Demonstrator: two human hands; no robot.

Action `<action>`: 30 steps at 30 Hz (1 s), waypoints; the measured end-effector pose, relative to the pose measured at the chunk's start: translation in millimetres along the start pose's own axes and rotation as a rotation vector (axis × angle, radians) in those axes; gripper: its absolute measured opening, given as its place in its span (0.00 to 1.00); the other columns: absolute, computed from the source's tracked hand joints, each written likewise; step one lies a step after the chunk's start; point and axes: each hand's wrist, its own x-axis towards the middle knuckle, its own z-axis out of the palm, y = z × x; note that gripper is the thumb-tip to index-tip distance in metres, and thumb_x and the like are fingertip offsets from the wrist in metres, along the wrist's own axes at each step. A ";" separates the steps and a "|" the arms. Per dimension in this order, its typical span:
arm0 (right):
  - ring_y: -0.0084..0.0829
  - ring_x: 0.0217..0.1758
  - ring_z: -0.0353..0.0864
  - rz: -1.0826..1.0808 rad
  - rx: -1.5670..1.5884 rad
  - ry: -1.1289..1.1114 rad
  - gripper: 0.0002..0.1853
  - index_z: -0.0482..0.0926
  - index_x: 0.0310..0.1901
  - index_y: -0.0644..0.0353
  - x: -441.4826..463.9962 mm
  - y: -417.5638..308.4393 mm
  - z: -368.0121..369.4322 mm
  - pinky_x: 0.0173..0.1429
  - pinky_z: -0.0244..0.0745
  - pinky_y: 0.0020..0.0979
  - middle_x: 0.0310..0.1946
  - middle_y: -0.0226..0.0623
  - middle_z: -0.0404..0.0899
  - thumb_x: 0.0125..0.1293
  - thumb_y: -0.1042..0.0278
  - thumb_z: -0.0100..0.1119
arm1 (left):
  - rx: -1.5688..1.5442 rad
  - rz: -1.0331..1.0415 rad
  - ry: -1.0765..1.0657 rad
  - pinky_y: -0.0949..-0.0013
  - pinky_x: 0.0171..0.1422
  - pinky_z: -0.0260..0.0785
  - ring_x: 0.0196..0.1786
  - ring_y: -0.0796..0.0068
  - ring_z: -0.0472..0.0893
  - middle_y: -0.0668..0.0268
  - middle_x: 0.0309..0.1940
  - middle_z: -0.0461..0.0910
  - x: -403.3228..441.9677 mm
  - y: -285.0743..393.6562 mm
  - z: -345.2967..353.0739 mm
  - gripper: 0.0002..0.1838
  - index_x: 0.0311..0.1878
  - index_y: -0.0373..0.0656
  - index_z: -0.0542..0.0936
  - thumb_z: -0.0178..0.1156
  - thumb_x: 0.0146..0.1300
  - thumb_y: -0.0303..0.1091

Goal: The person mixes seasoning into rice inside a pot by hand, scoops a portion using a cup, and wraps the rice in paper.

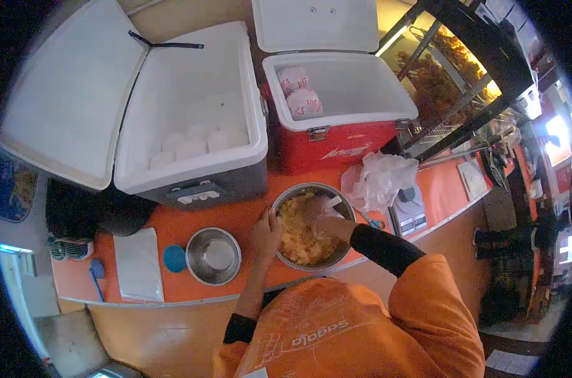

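Orange tabletop (166, 222), metal bowl (344, 251) of yellowish food (302, 244) right before me, red cooler (336, 151) behind: my left hand (268, 230) touches its near-side rim... correction, the bowl's left rim; my right hand (329, 225) is in the food; either grip, I can't tell.

The orange worktop (174, 220) carries a grey cooler box (243, 186), a red cooler box (298, 151), flat white plastic sheeting (138, 264), a round teal object (174, 258), a small round metal bowl (201, 249), a large round metal bowl (298, 188), blue-handled scissors (377, 223), a grey scale (409, 211) and a crumpled translucent bag (380, 179).
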 end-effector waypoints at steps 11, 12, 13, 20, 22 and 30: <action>0.36 0.56 0.73 0.111 -0.471 -0.028 0.20 0.70 0.58 0.61 -45.6 -24.6 -52.1 0.61 0.68 0.36 0.51 0.40 0.74 0.66 0.63 0.48 | 0.026 0.117 0.016 0.47 0.43 0.70 0.40 0.42 0.79 0.46 0.37 0.80 22.1 -4.1 19.5 0.20 0.47 0.37 0.77 0.42 0.73 0.44; 0.36 0.60 0.70 0.007 -0.517 0.106 0.21 0.68 0.60 0.62 -37.4 -12.6 -29.4 0.64 0.65 0.37 0.55 0.41 0.72 0.67 0.64 0.46 | 0.044 0.168 0.052 0.47 0.43 0.70 0.40 0.42 0.79 0.47 0.38 0.80 26.0 -13.5 26.9 0.20 0.47 0.38 0.77 0.42 0.72 0.44; 0.37 0.64 0.67 -0.094 -0.551 0.240 0.22 0.65 0.62 0.62 -33.7 -7.4 -10.3 0.68 0.62 0.37 0.58 0.42 0.70 0.69 0.65 0.45 | 0.046 0.165 0.047 0.47 0.43 0.70 0.40 0.42 0.79 0.47 0.38 0.80 29.4 -18.9 29.2 0.20 0.47 0.38 0.77 0.42 0.72 0.44; 0.41 0.58 0.75 -0.413 0.873 0.432 0.19 0.73 0.56 0.59 35.9 40.5 86.2 0.61 0.71 0.38 0.57 0.47 0.75 0.66 0.64 0.48 | 0.133 0.293 -0.165 0.47 0.42 0.71 0.38 0.44 0.80 0.49 0.36 0.81 64.8 -15.0 23.0 0.18 0.45 0.41 0.78 0.44 0.71 0.44; 0.41 0.58 0.75 -0.443 0.609 0.427 0.20 0.73 0.57 0.58 40.0 41.5 74.5 0.62 0.71 0.39 0.57 0.47 0.75 0.65 0.64 0.48 | 0.153 0.366 -0.131 0.47 0.41 0.71 0.38 0.44 0.80 0.48 0.35 0.81 69.2 -10.3 18.1 0.18 0.45 0.41 0.79 0.44 0.71 0.44; 0.43 0.58 0.76 -0.400 -0.053 -0.165 0.22 0.74 0.58 0.50 -67.6 -36.6 -138.5 0.58 0.74 0.42 0.53 0.45 0.77 0.60 0.69 0.51 | 0.221 0.364 -0.129 0.47 0.42 0.72 0.38 0.46 0.81 0.51 0.36 0.82 70.1 -19.8 20.1 0.19 0.43 0.41 0.81 0.46 0.70 0.44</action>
